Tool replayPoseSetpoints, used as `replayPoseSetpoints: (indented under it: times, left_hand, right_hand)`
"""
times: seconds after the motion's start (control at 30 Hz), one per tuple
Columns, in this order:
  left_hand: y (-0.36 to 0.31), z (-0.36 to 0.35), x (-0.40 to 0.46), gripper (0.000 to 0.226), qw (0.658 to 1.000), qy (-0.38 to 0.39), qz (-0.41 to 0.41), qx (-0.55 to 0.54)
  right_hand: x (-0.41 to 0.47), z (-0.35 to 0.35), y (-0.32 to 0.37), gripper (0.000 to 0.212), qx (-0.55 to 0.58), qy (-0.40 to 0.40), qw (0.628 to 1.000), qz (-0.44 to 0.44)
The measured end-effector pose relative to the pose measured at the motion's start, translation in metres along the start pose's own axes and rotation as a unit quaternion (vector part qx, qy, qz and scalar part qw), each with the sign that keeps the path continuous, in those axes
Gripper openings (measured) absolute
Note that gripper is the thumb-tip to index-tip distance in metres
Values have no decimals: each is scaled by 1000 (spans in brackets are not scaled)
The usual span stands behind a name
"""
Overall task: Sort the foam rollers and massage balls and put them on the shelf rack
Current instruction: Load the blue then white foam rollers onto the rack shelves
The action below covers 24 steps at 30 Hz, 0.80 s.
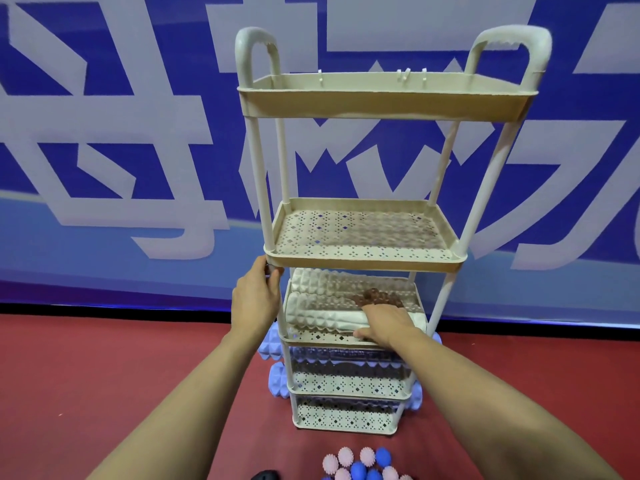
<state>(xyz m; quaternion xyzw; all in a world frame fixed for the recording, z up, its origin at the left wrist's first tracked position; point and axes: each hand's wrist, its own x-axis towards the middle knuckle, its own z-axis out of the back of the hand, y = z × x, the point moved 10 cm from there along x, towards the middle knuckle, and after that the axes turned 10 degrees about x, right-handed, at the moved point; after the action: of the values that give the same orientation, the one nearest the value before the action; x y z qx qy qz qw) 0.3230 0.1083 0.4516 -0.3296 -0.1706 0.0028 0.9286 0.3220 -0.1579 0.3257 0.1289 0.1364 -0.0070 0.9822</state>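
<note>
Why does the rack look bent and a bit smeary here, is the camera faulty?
Head view: the wide-angle lens bows the beige plastic shelf rack outward at the top; the middle tier and white ridged foam rollers look smeared, likely motion blur; the left hand on the post and the pink and blue spiky massage balls are sharper; lighting is even, no strong glare.

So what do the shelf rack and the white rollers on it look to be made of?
The shelf rack looks like matte beige moulded plastic: perforated trays, seamed tube posts. The white rollers appear to be soft foam, judging by their knobbly, dull surface, though firmness cannot be told from sight.
</note>
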Motion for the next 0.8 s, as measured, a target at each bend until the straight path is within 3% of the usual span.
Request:
replayPoseSetpoints:
  times: [0.2, 0.37, 0.63, 0.8]
  left_hand:
    - [0, 0, -2, 18, 1000, 1, 1, -2]
    - [0, 3, -5, 19, 1000, 1, 11, -18]
    - [-12, -4, -17, 20, 996, 51, 34, -65]
    - [-27, -19, -68, 60, 994, 52, 25, -96]
  right_hand:
    - [-3, -7, -7, 38, 26, -8, 999, -25]
    - [-14, -3, -4, 43, 4, -19, 1000, 3]
    - [-69, 20, -3, 58, 58, -131, 983, 112]
    - [-117, 5, -40, 57, 75, -143, 982, 97]
